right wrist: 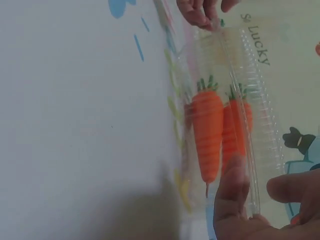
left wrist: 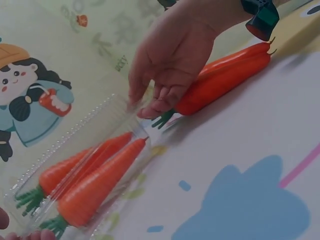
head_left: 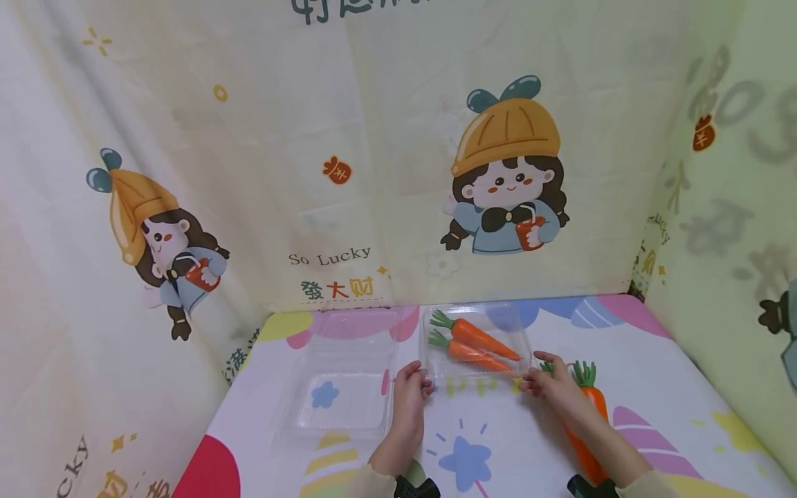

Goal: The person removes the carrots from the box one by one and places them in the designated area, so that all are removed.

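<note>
A clear plastic box [head_left: 513, 324] holds two orange toy carrots [head_left: 479, 337] with green tops, side by side. My left hand [head_left: 411, 394] pinches its near left corner, thumb and fingers at the rim. At the near right corner my right hand [head_left: 557, 391] grips the edge; in the right wrist view its fingers [right wrist: 232, 187] show through the plastic. Two more carrots [left wrist: 225, 82] lie on the table beside the right hand, partly hidden by that forearm in the head view.
Left of my left hand lies another clear plastic box [head_left: 342, 423], opened out flat with its lid toward the back. The table [head_left: 529, 443] has a colourful printed cover. A printed curtain [head_left: 398, 228] hangs behind it and along both sides.
</note>
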The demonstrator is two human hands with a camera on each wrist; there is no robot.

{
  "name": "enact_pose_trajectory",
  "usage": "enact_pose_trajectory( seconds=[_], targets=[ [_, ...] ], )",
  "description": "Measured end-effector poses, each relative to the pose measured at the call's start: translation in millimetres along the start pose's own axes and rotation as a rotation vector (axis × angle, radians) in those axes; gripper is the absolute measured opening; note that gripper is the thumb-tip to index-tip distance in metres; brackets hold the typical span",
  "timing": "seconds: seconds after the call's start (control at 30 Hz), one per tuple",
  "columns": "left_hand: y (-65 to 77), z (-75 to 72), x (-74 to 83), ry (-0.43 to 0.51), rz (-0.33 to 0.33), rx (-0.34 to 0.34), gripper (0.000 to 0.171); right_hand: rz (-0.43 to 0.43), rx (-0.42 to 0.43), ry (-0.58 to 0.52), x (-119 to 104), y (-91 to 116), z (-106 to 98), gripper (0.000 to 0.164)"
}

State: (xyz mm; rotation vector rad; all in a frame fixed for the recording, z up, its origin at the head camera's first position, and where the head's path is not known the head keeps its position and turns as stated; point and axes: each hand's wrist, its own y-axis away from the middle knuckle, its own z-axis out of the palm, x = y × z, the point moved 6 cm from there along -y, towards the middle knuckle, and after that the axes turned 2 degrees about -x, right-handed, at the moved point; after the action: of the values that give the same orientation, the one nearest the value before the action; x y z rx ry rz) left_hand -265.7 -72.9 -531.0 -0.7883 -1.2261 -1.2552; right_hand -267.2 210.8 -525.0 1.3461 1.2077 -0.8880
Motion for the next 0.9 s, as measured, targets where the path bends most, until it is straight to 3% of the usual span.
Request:
enact_pose_trajectory(
  seconds=[0.17, 0.3, 0.7, 0.9],
  targets=[
    [4.9, -7.5, -3.0, 0.010, 0.025, 0.020, 0.040, -0.028, -0.015, -0.007, 1, 8, 6, 0.054],
    [10.7, -13.5, -4.1, -0.007, 0.004, 0.013, 0.042, -0.014, 0.010, -0.015, 4, 14, 9, 0.052],
    [21.4, -36.7, -8.8, -0.125, -0.032, -0.133, 0.056, 0.071, 0.036, -0.110, 18, 31, 13, 0.056],
    [28.4, -38.4, -10.5, -0.147, -0.008, -0.141, 0.062, 0.092, 0.077, -0.132, 23, 34, 13, 0.058]
  ],
)
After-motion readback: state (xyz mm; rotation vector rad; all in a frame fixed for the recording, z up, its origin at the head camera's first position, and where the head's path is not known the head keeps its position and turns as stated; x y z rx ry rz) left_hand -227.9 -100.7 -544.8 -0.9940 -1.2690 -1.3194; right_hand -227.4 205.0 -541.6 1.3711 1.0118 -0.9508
